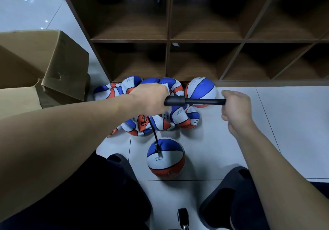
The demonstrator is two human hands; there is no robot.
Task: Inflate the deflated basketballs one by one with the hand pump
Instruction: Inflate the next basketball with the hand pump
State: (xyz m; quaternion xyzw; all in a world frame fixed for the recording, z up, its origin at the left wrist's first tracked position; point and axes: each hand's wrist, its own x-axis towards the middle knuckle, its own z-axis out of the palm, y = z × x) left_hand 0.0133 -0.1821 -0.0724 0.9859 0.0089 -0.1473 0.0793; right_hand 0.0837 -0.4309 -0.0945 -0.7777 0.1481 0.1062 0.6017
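My left hand [150, 98] grips the barrel of the black hand pump [192, 101], held level above the floor. My right hand [235, 107] grips the pump's handle at its right end, with the rod drawn partly out. A thin black hose [153, 131] hangs from the pump down to a blue, white and orange basketball [166, 160] on the tiles between my feet. Its needle sits in the ball's valve. Several flat, deflated basketballs [142, 124] lie in a heap behind it. A round, inflated basketball [201, 89] stands at the shelf's foot.
A brown wooden cubby shelf [168, 41] fills the back. An open cardboard box [44, 66] stands at the left. My dark slippers [229, 199] flank the ball, and a small caster wheel [183, 217] shows at the bottom edge.
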